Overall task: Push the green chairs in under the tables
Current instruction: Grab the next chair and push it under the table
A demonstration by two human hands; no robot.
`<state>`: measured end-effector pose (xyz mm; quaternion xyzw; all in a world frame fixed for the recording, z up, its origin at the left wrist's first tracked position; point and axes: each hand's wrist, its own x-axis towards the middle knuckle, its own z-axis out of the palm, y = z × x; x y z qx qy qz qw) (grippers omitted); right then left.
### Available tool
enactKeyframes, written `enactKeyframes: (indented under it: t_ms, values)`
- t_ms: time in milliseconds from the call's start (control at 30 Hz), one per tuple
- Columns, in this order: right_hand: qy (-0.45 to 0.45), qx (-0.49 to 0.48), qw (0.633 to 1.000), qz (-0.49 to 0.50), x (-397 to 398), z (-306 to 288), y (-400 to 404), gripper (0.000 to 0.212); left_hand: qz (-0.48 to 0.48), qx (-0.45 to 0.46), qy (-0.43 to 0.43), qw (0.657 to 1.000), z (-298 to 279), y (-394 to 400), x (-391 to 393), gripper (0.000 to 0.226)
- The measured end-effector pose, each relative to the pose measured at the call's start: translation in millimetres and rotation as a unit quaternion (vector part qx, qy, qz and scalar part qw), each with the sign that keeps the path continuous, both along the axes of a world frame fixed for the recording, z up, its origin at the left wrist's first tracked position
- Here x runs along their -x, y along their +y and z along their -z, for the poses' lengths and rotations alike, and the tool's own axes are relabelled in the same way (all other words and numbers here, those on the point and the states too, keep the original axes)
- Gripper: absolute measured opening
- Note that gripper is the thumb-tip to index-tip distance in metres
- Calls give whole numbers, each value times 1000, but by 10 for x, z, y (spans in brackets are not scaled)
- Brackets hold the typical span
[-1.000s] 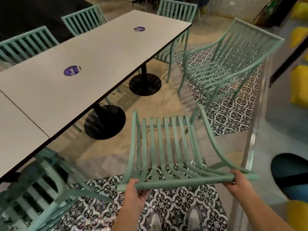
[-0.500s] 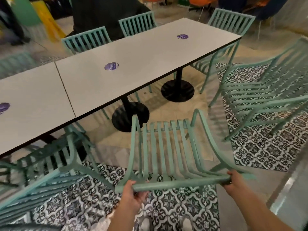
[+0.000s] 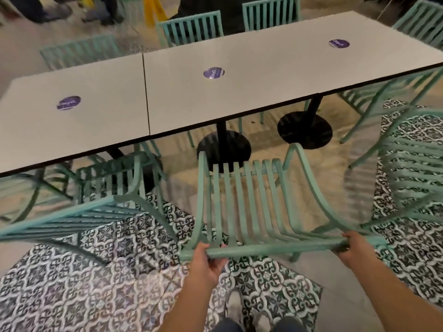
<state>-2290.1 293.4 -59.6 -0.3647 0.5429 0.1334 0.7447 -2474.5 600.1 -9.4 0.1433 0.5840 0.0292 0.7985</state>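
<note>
The mint-green slatted metal chair [image 3: 242,202] in front of the person stands on the floor just short of the long white-topped bench [image 3: 239,92], not yet under it. Its seat front sits near the black round pedestal base [image 3: 224,149] and the whole seat is in the open, so this chair is, in my judgement, at the start of its push. The left hand [image 3: 207,262] curls round the top rail of the backrest near its left end, and the right hand [image 3: 353,248] grips the same rail near its right end; both are closed on the rail.

The chair faces the bench: the seat slats run away from the person toward the bench edge, and the top rail lies crosswise, roughly parallel to that edge. It appears turned slightly clockwise, so a straight push may need a small correction.

On the near side, a second green slatted chair [image 3: 100,195] to the left has its seat front just under the bench edge but sticks out at an angle. A third green chair [image 3: 407,168] to the right stands well out on the patterned tiles [image 3: 72,283]. Both seem left to do. The green chairs along the far side [image 3: 191,27] look close in, though blur hides how far.
</note>
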Motion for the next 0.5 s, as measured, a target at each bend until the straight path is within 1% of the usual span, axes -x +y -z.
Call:
enactKeyframes:
  t_ms: [33, 67, 133, 167, 233, 267, 300, 333, 367, 400, 433, 467, 500]
  values:
    - [-5, 18, 1000, -11, -43, 4, 18, 21, -4, 0, 6, 1000, 18, -23, -2, 22]
    - [-11, 53, 998, -38, -37, -116, 77, 16, -2, -3, 9, 1000, 25, -49, 8, 25]
    - [-3, 77, 995, -62, -58, -352, 192, 22, 9, -19, 7, 1000, 35, -94, 22, 25]
    - [1, 87, 992, -88, -120, -335, 200, 24, 6, -23, 7, 1000, 52, -123, 1, 25]
    - [-17, 72, 991, -114, -132, -386, 165, 21, -5, -26, 13, 1000, 71, -179, -25, 30]
    - [-20, 56, 990, -125, -153, -416, 147, 15, -11, -32, 25, 999, 79, -203, -50, 33]
    - [-26, 62, 987, -144, -169, -454, 88, 6, -16, -46, 39, 998, 65, -252, -65, 34]
    - [-37, 74, 981, -177, -156, -491, 57, 13, -17, -65, 55, 996, 60, -250, -68, 35]
    - [-41, 107, 971, -209, -158, -518, -16, 27, -15, -101, 74, 992, 91, -226, -49, 40]
    - [-44, 179, 951, -249, -157, -568, -107, 38, -8, -154, 110, 982, 120, -221, -26, 53]
    - [-47, 285, 914, -284, -179, -613, -234, 50, 15, -229, 169, 959, 206, -187, 11, 74]
    - [-70, 386, 868, -305, -252, -659, -373, 62, 62, -316, 240, 916, 251, -205, 44, 95]
    - [-126, 466, 811, -331, -344, -723, -491, 73, 133, -412, 295, 852, 249, -228, 78, 105]
